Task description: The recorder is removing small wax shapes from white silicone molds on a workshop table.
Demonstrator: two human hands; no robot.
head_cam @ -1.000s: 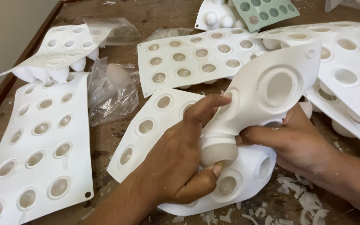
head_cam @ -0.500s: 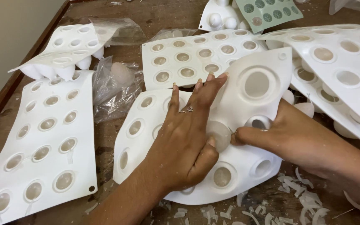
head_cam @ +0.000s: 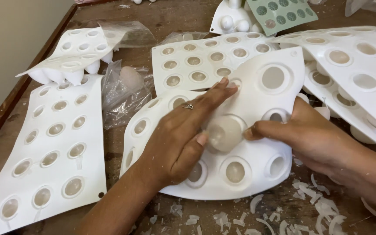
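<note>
A white flexible mould sheet (head_cam: 240,174) with round cavities lies on the wooden table, its far half folded up toward me. My left hand (head_cam: 179,135) rests flat on the sheet, fingers stretched across it, thumb against a pale translucent dome (head_cam: 223,132) bulging out of one cavity. A ring sits on one finger. My right hand (head_cam: 301,130) grips the folded part from the right, its thumb pressing beside the same dome. Other cavities hold pale filling.
More white mould sheets lie around: one at the left (head_cam: 53,143), one behind (head_cam: 196,61), a stack at the right (head_cam: 357,74), one upside down at the far left (head_cam: 75,56). A green mould (head_cam: 281,13) is at the back. Crumpled clear bag (head_cam: 125,89). White shavings (head_cam: 314,213) litter the near table.
The mould was bent up high around my hands; it is now pressed lower and flatter. My left hand has spread across it, and a dome shows pushed out of a cavity.
</note>
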